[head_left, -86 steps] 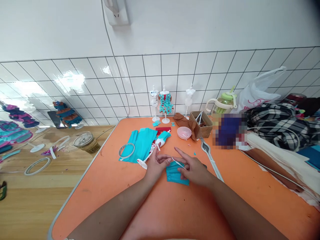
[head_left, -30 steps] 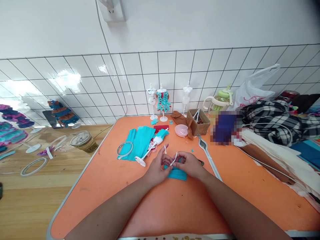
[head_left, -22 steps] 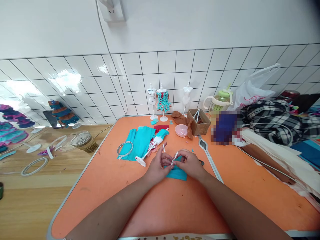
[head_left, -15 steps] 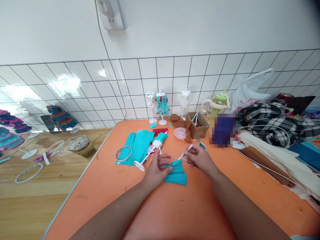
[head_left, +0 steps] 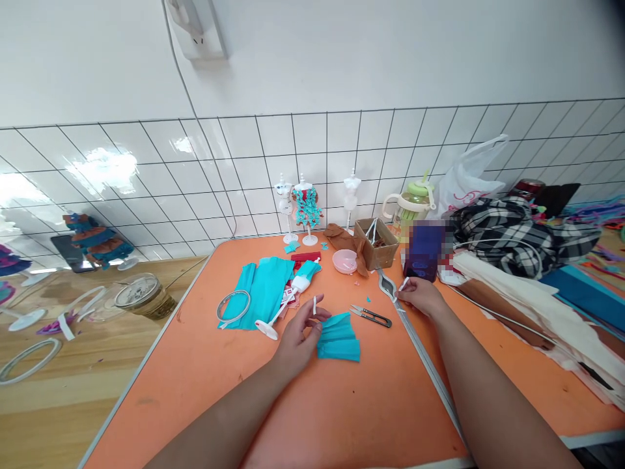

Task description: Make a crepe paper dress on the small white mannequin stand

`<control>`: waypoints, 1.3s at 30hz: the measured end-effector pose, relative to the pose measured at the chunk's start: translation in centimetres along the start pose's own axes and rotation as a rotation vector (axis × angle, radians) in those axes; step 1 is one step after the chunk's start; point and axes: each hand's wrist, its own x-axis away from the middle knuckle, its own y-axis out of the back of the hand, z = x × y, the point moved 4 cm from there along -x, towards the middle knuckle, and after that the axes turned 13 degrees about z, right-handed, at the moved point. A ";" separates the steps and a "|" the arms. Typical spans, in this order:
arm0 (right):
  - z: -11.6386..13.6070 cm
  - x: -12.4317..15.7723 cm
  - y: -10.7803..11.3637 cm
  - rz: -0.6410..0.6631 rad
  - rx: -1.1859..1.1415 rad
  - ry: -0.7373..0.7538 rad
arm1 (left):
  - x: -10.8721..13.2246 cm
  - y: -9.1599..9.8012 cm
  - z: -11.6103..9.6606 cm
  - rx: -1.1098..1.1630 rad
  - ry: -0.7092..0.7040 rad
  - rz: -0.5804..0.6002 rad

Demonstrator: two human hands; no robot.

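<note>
**White strips (head_left: 315,305): two, one in each hand**

Head view: the left hand (head_left: 297,333) pinches one strip between thumb and forefinger, just beside the single pleated teal paper (head_left: 338,337) on the orange worktop (head_left: 342,407). The right hand (head_left: 420,297), well apart, pinches the other strip (head_left: 404,284). One pair of snips (head_left: 371,316) lies between them. Three dress forms (head_left: 350,195) stand behind.

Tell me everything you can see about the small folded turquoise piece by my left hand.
The turquoise piece is small and matte, like crepe paper or thin fabric, folded in pleats that fan slightly wider toward the near edge. It lies flat on the orange table. The left hand, pinching a white strip, meets its left edge; the black snips lie just beyond, apart.
</note>
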 end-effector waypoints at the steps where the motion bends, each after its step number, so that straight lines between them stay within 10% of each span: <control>1: -0.1 -0.1 -0.1 0.012 0.018 -0.012 | 0.0 0.1 0.0 0.006 0.011 -0.009; 14: 2.3 1.7 1.5 -0.195 0.168 -0.004 | -0.4 0.3 0.2 0.109 0.160 -0.093; 17: 7.2 5.2 -0.3 -0.399 0.234 0.419 | -0.5 0.5 0.7 0.236 0.204 -0.094; 22: 13.2 10.5 -8.6 -0.108 0.481 1.030 | -0.7 0.0 1.2 0.450 0.199 -0.043; 39: 13.5 11.6 -9.4 -0.163 0.374 1.016 | -0.3 -1.6 0.9 0.662 0.079 0.141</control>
